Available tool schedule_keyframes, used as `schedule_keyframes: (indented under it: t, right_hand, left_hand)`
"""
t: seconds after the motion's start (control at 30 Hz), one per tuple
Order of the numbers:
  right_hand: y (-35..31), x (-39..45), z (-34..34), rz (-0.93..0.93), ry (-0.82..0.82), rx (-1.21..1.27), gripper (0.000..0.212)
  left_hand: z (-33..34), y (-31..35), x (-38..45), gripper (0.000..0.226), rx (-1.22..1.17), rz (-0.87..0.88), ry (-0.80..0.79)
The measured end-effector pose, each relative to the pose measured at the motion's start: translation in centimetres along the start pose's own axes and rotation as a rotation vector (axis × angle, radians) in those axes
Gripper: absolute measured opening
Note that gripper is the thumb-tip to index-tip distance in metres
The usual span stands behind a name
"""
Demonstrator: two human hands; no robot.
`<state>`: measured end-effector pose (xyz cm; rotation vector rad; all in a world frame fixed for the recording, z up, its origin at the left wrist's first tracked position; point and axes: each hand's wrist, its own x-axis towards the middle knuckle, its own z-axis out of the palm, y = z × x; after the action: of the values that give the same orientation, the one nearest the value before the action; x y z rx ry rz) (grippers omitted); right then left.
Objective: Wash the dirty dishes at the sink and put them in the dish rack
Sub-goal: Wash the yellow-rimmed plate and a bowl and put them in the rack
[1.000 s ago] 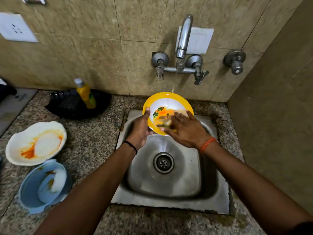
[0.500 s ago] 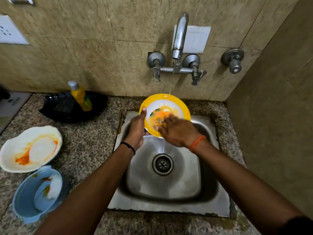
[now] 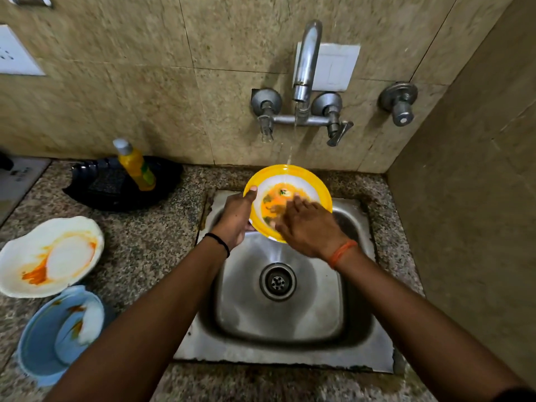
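Observation:
A yellow-rimmed plate with orange food smears is tilted over the back of the steel sink, under a thin stream from the tap. My left hand grips the plate's left rim, thumb on top. My right hand lies flat on the plate's face with fingers spread, holding nothing; its fingertips are blurred. A white plate with orange stains and a blue bowl with residue sit on the counter at the left.
A black dish rack stands at the back left of the granite counter, with a yellow soap bottle upright in it. A tiled wall closes the right side. The drain is uncovered.
My right hand has kept rubbing across the plate's face, shifting slightly. The orange smear has spread over the plate's middle. My left hand keeps its grip.

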<state>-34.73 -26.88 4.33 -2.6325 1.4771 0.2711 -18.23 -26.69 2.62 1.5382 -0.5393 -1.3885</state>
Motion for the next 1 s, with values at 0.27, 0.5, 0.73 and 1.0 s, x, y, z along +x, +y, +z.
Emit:
schedule_keyframes:
  t: [0.27, 0.5, 0.73, 1.0]
  right_hand:
    - [-1.5, -2.1, -0.9, -0.195, -0.020, 0.366, 0.054]
    - [0.2, 2.1, 0.0, 0.100, 0.110, 0.068, 0.068]
    - [-0.5, -0.5, -1.2, -0.275, 0.093, 0.193, 0.045]
    - [-0.6, -2.2, -1.8, -0.127, 0.138, -0.017, 0.061]
  left_hand:
    - [0.2, -0.3, -0.7, 0.033, -0.221, -0.055, -0.015]
    - [0.9, 0.3, -1.5, 0.036, -0.256, -0.126, -0.075]
    - [-1.0, 0.4, -1.0, 0.034, -0.255, -0.098, -0.005]
    - [-0.8, 0.7, -1.2, 0.024, -0.254, -0.052, 0.037]
